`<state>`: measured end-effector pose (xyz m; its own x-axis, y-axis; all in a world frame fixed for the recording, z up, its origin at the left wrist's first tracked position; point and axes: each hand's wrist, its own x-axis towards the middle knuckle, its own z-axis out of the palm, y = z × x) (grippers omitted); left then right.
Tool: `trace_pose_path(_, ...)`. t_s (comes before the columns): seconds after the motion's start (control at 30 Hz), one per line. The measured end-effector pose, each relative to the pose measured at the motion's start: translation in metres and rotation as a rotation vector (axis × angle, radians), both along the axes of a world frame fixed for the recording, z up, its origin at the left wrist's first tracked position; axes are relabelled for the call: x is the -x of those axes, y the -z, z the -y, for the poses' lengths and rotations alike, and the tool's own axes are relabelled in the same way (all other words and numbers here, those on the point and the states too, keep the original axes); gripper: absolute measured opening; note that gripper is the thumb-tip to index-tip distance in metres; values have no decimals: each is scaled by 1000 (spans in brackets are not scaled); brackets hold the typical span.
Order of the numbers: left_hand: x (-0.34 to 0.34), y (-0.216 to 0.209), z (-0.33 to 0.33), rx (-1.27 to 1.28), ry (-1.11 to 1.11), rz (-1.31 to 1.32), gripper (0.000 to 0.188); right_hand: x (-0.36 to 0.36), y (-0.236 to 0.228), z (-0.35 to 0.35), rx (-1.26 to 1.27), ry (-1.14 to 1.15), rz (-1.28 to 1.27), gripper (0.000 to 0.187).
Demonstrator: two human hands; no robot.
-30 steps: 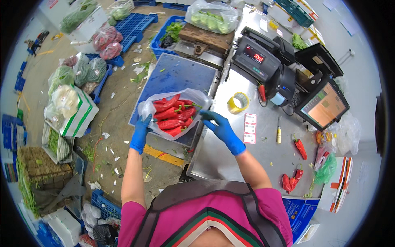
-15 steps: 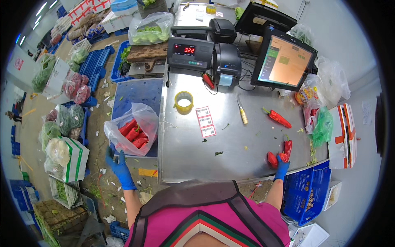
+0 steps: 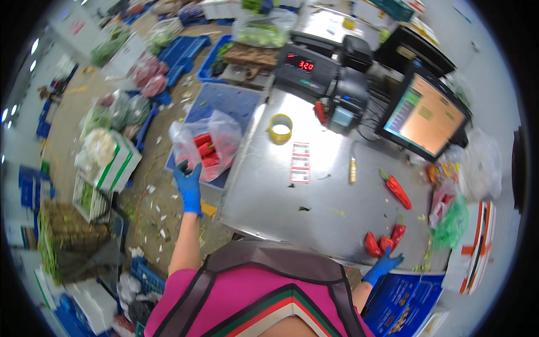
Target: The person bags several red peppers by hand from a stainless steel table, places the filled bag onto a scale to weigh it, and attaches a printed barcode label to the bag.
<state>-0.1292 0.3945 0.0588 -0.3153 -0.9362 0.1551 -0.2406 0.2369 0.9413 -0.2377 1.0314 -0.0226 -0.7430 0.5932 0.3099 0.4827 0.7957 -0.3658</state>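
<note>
My left hand [image 3: 190, 185], in a blue glove, is open with fingers apart at the near edge of a clear plastic bag [image 3: 227, 140]. Red peppers [image 3: 206, 149] lie inside the bag, which rests on a blue weighing platform [image 3: 216, 104]. My right hand [image 3: 383, 266], also gloved in blue, has its fingers spread at the near right edge of the steel table [image 3: 269, 196]. Just beyond its fingertips lie a red pepper piece [image 3: 386, 244], another red pepper [image 3: 372, 245] and a longer pepper with a green stem [image 3: 398, 234].
Farther right lies a single red pepper [image 3: 397, 191]. A yellow-handled knife [image 3: 352, 170], a label strip [image 3: 300, 163] and a tape roll [image 3: 280, 129] are on the table. Behind them stand the scale display [image 3: 309, 67], a label printer [image 3: 349, 101] and a touchscreen [image 3: 425, 115]. A blue crate [image 3: 387, 300] sits below.
The whole view has swung and tilted. My right hand has drawn back from the pepper piece and its fingers have spread. My left hand remains beside the bag. The scale's red digits differ.
</note>
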Motion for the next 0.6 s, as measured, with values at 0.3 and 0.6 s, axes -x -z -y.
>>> trace_pose_path(0.3,50,38,94,179,-267,165,84,23,-111,344,992,-928,64,29)
trace_pose_path(0.6,-55,88,200,-989,241,-706,36,107,43,680,-293,-1241,719,32)
